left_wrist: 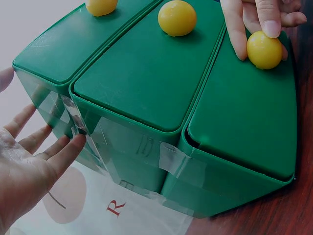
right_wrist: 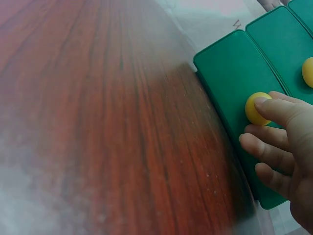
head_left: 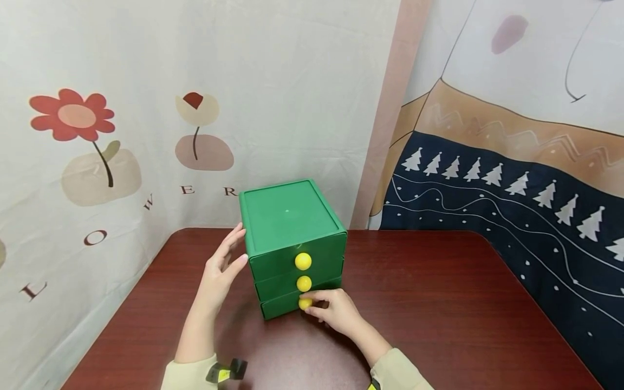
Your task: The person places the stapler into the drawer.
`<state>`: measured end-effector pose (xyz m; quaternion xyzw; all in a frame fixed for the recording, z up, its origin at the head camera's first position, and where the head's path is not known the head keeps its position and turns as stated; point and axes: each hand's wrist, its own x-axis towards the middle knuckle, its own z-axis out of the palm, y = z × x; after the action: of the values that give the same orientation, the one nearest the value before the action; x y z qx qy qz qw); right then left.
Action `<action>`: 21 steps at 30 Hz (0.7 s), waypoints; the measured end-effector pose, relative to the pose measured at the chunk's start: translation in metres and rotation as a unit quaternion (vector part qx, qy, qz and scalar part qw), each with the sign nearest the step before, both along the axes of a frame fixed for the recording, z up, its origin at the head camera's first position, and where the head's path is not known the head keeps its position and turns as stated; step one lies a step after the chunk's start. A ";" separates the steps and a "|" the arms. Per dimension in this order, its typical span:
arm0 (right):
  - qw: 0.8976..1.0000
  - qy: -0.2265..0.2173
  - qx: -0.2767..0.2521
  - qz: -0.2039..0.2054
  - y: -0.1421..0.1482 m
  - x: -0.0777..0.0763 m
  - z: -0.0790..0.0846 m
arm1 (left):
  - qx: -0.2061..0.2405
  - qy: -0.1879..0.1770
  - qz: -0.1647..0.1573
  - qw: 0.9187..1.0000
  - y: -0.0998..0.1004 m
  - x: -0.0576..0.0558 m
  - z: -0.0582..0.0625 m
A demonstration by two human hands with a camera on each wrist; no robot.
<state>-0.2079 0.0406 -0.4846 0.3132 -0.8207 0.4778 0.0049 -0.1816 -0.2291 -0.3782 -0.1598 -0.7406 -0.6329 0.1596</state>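
A green three-drawer box [head_left: 287,216] stands on the table, one round yellow knob on each drawer front. My right hand [head_left: 338,311] pinches the bottom knob [left_wrist: 264,50] between thumb and fingers; the right wrist view shows the thumb on that knob [right_wrist: 257,108]. The bottom drawer [left_wrist: 244,112] looks closed or nearly so, with a thin gap along its edge. With fingers spread and fairly straight, my left hand [head_left: 221,271] touches the box's left side. Above the held knob are the middle knob [head_left: 304,283] and the top knob [head_left: 303,261].
The dark red wooden table [head_left: 439,303] extends on both sides of the box and in front of it. Behind hangs a pale cloth [head_left: 302,97] printed with flowers and letters. A dark blue cloth with white trees [head_left: 487,200] hangs at the right. Clear tape [left_wrist: 176,161] runs along the box's side.
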 end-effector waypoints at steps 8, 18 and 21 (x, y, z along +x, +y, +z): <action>0.999 0.041 0.024 -0.011 0.016 0.004 0.007 | -0.003 0.007 -0.001 1.000 0.002 -0.004 -0.001; 0.989 0.121 0.057 -0.065 0.061 0.011 0.027 | -0.018 -0.010 -0.022 1.000 -0.002 0.001 -0.004; 0.984 0.136 0.071 -0.088 0.080 0.012 0.034 | -0.035 -0.019 -0.022 0.999 -0.005 0.002 -0.005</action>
<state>-0.1954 0.1202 -0.4506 0.3013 -0.8685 0.3693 0.1364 -0.1798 -0.2339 -0.3832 -0.1694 -0.7613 -0.6131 0.1260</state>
